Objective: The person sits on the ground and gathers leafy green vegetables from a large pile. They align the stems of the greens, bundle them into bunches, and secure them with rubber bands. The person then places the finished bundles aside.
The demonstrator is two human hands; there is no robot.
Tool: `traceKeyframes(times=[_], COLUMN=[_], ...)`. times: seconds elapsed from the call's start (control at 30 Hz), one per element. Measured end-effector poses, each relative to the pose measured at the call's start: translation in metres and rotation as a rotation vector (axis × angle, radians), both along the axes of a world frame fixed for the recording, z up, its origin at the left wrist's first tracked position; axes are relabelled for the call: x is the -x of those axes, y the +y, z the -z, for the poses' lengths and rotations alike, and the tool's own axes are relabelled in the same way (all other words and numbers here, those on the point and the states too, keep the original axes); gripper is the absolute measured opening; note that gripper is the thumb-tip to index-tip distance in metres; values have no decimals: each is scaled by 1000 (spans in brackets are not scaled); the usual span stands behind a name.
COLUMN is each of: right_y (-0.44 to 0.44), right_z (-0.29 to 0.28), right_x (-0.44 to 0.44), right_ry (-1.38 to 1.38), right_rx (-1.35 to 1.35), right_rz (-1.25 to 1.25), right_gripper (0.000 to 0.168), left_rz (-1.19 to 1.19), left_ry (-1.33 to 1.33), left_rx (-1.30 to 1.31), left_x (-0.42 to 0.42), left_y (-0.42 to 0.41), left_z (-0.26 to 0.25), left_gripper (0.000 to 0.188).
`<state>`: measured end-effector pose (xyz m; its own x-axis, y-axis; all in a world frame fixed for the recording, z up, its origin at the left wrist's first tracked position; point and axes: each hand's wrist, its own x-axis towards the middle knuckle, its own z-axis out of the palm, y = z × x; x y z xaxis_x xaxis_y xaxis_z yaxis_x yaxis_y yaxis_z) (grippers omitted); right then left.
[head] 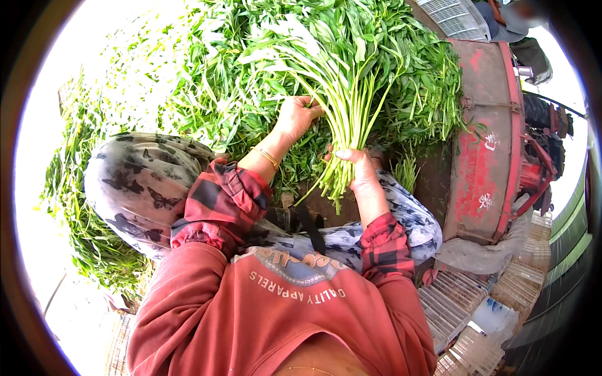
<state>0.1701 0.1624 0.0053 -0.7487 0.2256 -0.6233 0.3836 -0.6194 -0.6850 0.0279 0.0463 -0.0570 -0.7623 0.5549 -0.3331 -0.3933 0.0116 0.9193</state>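
My right hand [361, 164] is closed around the lower stems of a bunch of long-leaved greens [350, 108]. The cut ends stick out below my fist, and the leaves fan out away from me. My left hand [303, 115], with a bangle at the wrist, is at the left side of the bunch. Its fingertips are drawn together beside the outer stems; whether a leaf or stem is between them is unclear. Beyond both hands spreads a large heap of loose greens [211, 80]. More stems [405, 174] lie to the right of my right hand.
A worn red metal panel [484, 141] with machinery behind it stands at the right. Plastic crates [451, 296] are at the lower right, another crate [454, 19] at the upper right near a seated person [510, 28]. My bent knees [141, 188] flank the working area.
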Motion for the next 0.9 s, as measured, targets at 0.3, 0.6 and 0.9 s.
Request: traceKeyframes(times=[0.3, 0.6, 0.9], right_y=[-1, -1, 13], right_z=[1, 3, -28], right_x=[0, -1, 12], right_ry=[-20, -49, 103], right_rx=[-107, -145, 73], right_rz=[-17, -27, 33], right_gripper=[36, 33, 44], left_rz=[-36, -46, -107], left_ry=[1006, 1234, 413], left_rx=[214, 406, 888], left_x=[18, 15, 64], left_y=[-6, -2, -61], left_z=[-25, -31, -11], left_gripper=[26, 14, 113])
